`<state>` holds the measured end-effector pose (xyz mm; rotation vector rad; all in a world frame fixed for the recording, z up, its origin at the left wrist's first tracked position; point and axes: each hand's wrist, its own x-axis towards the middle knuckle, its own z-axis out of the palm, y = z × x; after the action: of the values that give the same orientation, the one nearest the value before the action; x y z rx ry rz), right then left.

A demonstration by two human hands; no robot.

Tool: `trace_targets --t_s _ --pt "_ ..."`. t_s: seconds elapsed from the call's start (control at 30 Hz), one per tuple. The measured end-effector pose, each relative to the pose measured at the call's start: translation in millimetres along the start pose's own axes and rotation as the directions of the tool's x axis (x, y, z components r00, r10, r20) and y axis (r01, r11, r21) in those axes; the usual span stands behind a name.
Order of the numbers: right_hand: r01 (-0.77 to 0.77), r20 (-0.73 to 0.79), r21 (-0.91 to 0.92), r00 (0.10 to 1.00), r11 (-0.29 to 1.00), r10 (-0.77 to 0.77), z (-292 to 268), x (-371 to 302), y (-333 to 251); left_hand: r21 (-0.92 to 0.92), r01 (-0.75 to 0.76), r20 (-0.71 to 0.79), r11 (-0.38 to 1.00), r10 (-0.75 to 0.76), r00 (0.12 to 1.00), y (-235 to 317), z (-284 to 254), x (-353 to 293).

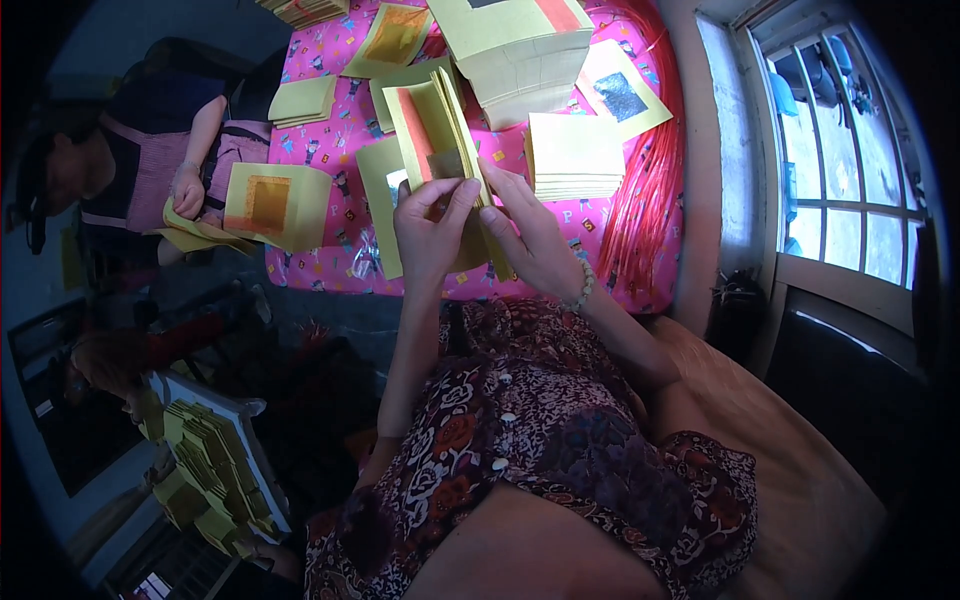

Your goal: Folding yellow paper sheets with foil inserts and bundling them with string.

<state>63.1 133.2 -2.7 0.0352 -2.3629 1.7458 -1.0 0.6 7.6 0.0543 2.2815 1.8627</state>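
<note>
A folded bundle of yellow paper sheets (428, 120), with an orange-red band and a dark patch on its inner face, stands tilted between my hands above the table. My left hand (435, 220) is closed on its lower left part, thumb and fingers pinching the sheets. Along its right edge lies my right hand (532, 228), fingers fairly straight against the paper and thumb on the near side, holding it. A bead bracelet circles that wrist. Beneath the bundle lie more yellow sheets (374, 170), partly hidden by my hands.
On the pink patterned tablecloth (312, 215) stand a tall paper stack (530, 85) and a lower stack (575, 150). Red strands (645, 190) hang along the right edge. At left a person (185, 190) handles yellow sheets; a white tray (262, 470) of papers sits lower left.
</note>
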Motion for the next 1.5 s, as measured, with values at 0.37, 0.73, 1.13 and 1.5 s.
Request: trace_targets --t_s 0.37,0.73,1.13,1.5 --pt "0.028 -0.005 -0.037 1.000 0.999 -0.028 -1 0 3 -0.048 0.016 0.030 0.999 -0.015 0.999 -6 1 1" --pt "-0.022 -0.013 0.102 1.000 0.995 0.023 -1 0 5 -0.014 -0.001 0.006 1.000 0.001 1.000 -5 4 3" --pt "-0.097 -0.228 0.351 0.956 0.931 0.186 -33 -4 25 -0.406 0.031 0.055 0.914 -0.009 0.998 -20 4 1" --pt "-0.180 -0.611 -0.007 0.780 0.984 0.138 -212 -1 109 -0.566 0.029 0.041 0.824 -0.007 0.999 -79 10 -15"
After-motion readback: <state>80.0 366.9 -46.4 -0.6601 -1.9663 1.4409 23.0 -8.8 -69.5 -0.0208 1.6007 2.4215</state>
